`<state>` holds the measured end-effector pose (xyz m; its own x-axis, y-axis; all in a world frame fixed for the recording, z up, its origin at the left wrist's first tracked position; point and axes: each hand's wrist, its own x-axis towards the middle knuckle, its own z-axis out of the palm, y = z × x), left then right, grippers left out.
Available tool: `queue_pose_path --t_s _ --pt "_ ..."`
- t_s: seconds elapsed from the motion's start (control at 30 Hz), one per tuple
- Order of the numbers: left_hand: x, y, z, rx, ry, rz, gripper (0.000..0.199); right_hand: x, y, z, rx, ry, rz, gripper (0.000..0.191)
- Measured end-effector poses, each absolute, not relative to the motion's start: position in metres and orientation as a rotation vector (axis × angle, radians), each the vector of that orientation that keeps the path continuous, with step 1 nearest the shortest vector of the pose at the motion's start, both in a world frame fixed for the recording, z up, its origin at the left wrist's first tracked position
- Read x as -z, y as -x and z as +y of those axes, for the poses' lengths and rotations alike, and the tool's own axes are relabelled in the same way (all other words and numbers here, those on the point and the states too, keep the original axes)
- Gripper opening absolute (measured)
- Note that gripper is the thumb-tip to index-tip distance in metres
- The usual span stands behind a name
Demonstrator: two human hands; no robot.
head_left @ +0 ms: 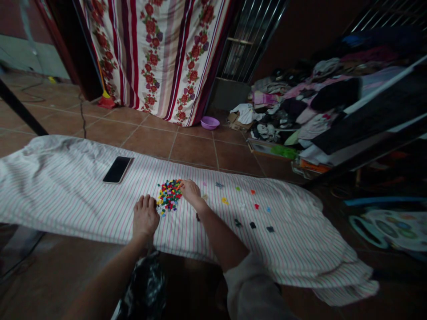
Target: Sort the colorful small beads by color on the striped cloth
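Note:
A heap of small, many-coloured plastic pieces [171,194] lies on a striped cloth [83,178]. My left hand [146,214] rests palm down at the heap's left edge, its fingers laid out on the cloth. At the upper right edge, my right hand [191,192] reaches in with fingers bent together; orange pieces show at the tips, and whether one is held is hidden. Right of the heap lie small sorted groups: grey pieces [219,185], yellow pieces [225,201], red pieces [256,206] and black pieces [252,225], among several others.
A phone [118,170] lies on the cloth left of the heap. Beyond, on the tiled floor [193,144], are a purple basin [210,123] and a red broom [106,102] by a flowered curtain [153,53]. Clothes are heaped [300,102] at right.

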<state>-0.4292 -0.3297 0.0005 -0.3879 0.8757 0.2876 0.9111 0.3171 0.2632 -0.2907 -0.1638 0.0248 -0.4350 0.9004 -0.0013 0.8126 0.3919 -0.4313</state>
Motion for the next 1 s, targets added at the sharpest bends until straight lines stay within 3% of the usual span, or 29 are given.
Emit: queue_pose_path --t_s 0.63,1.0 --pt "0.002 0.431 -0.330 0.589 1.690 -2.446 0.031 -0.012 0.273 -0.187 -1.019 1.204 -1.852 0.009" --pt "-0.001 0.432 -0.332 0.589 1.720 -2.462 0.030 -0.017 0.262 -0.207 -1.345 1.222 -1.393 0.021"
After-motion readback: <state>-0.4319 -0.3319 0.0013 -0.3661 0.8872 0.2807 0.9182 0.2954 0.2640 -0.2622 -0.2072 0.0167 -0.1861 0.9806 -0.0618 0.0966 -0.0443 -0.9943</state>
